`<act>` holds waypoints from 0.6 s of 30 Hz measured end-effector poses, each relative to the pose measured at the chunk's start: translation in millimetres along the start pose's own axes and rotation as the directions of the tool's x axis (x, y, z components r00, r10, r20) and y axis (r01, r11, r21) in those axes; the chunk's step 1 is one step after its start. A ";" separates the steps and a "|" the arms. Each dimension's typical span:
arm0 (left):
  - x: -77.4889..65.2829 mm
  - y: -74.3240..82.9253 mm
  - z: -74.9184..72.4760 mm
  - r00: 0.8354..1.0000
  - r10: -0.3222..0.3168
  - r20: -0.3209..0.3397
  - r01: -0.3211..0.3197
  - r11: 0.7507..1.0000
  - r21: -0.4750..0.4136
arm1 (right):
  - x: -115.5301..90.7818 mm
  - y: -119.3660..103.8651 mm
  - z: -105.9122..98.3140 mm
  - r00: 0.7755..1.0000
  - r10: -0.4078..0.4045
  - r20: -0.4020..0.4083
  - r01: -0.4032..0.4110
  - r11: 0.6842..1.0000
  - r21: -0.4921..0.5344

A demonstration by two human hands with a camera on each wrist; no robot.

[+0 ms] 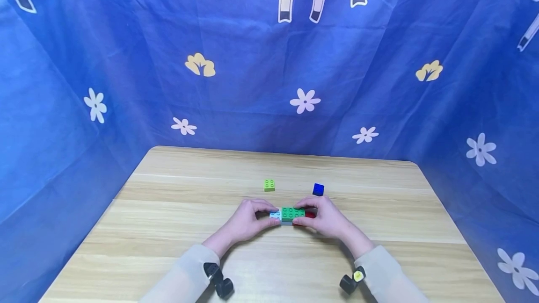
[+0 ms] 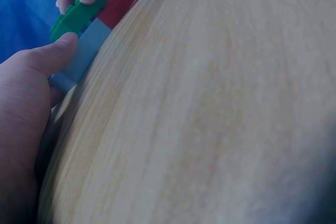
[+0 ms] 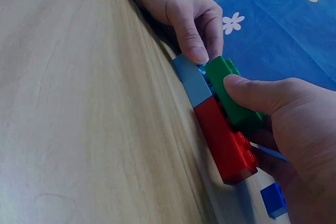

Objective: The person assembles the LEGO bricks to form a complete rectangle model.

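A light blue brick [image 3: 193, 81] and a red brick [image 3: 223, 142] lie end to end on the table. Over their joint sits a green brick [image 1: 293, 214] with studs facing up; some studs of the lower bricks show in a narrow gap beneath it in the right wrist view. My left hand [image 1: 248, 221] pinches the light blue brick at its left end, thumb on the near side. With thumb and fingers, my right hand [image 1: 328, 219] grips the green brick by its long sides, partly covering the red brick in the head view.
A lime green brick [image 1: 269, 185] lies farther back on the wooden table [image 1: 177, 191]. To its right is a dark blue brick [image 1: 318, 189], just beyond my right hand. A blue patterned cloth [image 1: 252, 88] hangs behind the table and along both sides.
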State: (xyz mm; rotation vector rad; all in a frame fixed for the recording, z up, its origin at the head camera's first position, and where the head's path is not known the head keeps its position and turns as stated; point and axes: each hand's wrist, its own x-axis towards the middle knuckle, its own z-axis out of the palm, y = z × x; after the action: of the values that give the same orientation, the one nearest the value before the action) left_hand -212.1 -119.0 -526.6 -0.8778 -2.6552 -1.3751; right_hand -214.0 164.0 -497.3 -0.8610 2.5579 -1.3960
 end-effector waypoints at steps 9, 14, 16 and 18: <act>7.1 9.7 3.6 0.999 -0.050 0.013 0.050 0.997 -0.063 | -1.2 6.3 -0.1 1.000 -0.005 -0.030 0.003 0.999 -0.036; 15.9 20.3 8.3 0.996 -0.080 0.032 0.084 0.987 -0.139 | -0.9 7.6 -1.0 1.000 -0.015 -0.020 0.014 0.999 -0.045; 18.8 20.7 10.8 0.999 -0.049 0.024 0.052 0.987 -0.152 | -0.7 7.8 -0.7 1.000 -0.026 -0.012 0.025 0.999 -0.042; 19.9 18.8 12.9 1.000 -0.020 0.015 0.022 0.987 -0.158 | -0.5 7.8 0.4 0.999 -0.032 -0.003 0.032 0.999 -0.032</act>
State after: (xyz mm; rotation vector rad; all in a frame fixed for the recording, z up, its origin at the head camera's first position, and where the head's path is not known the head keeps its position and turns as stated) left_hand -216.6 -91.4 -515.1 -0.8775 -2.6012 -1.6089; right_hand -216.8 167.3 -503.9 -0.9088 2.5872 -1.3702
